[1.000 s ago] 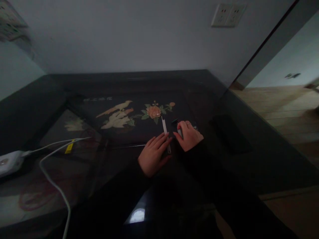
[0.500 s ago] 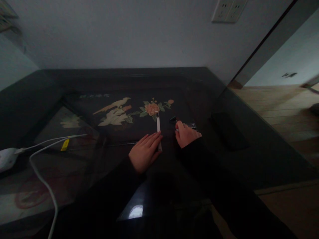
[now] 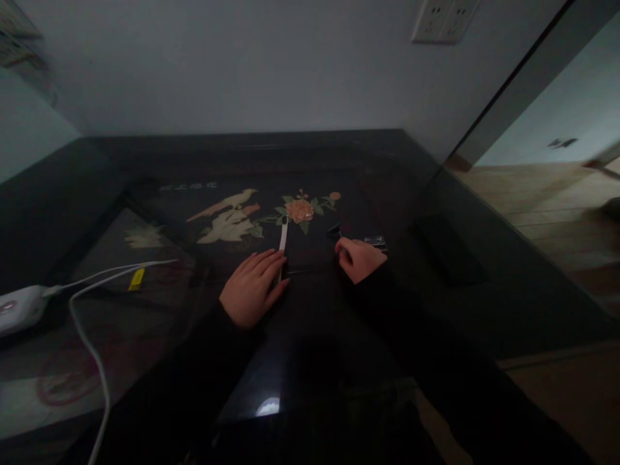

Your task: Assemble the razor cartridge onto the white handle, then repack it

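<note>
My left hand (image 3: 252, 287) lies low over the glass-topped table (image 3: 310, 368), its fingers and thumb on a slim white strip-like tool (image 3: 283, 236) with a dark tip. The tool's lower part is mostly hidden under the fingers. To the right, my right hand (image 3: 359, 258) is closed round the handle of what looks like a small razor. The razor's dark head (image 3: 334, 229) pokes out past the fingertips. Just behind the right hand lies a small dark, shiny flat case (image 3: 376, 243).
Under the glass, a bird-and-flower picture (image 3: 299, 210) shows. A dark flat phone-like object (image 3: 448, 250) lies right. White cables (image 3: 90, 349) with a yellow tag (image 3: 137, 279) run from a white power block (image 3: 22, 310) at left. The wall has sockets (image 3: 443, 20).
My left hand has moved left, taking the white strip-like tool along. My right hand has shifted slightly left with the razor, leaving more of the dark case in sight.
</note>
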`<state>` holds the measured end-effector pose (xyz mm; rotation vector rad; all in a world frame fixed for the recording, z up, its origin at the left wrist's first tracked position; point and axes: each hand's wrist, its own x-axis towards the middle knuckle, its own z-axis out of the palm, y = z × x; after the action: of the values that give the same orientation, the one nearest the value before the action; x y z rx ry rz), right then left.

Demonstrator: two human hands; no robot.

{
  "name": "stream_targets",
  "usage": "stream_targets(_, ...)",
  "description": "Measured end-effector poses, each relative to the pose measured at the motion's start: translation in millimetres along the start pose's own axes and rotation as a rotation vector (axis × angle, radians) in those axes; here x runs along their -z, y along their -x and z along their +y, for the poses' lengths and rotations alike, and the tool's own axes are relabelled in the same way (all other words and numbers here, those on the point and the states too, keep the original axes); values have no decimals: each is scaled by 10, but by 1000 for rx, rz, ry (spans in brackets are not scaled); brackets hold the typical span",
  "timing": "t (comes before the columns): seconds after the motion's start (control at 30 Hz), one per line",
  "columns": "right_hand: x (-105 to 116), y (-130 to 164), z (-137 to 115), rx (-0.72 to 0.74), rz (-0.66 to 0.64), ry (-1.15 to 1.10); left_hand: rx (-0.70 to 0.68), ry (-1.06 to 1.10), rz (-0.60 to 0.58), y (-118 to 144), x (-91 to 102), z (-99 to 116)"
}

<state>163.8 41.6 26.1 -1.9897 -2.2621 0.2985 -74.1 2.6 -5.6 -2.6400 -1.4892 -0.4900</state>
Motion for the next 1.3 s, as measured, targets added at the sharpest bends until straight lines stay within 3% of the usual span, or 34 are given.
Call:
stream_targets(0.23, -105, 16, -227, 135, 19, -85, 147, 28, 34, -110, 8, 10)
stream_targets(0.53, -154, 14, -557, 224, -49, -93, 230, -26, -153, -136, 135, 82)
stream_targets(0.93, -187, -48, -748, 260, -56, -126, 307, -76, -268, -76, 319, -16)
stream_targets(1.13, -71, -76, -609, 267, 22, -260, 302, -45, -269, -68, 346, -35)
stream_targets(1.3, 129, -156, -125, 233, 168, -369, 287, 14, -229, -74, 340, -16)
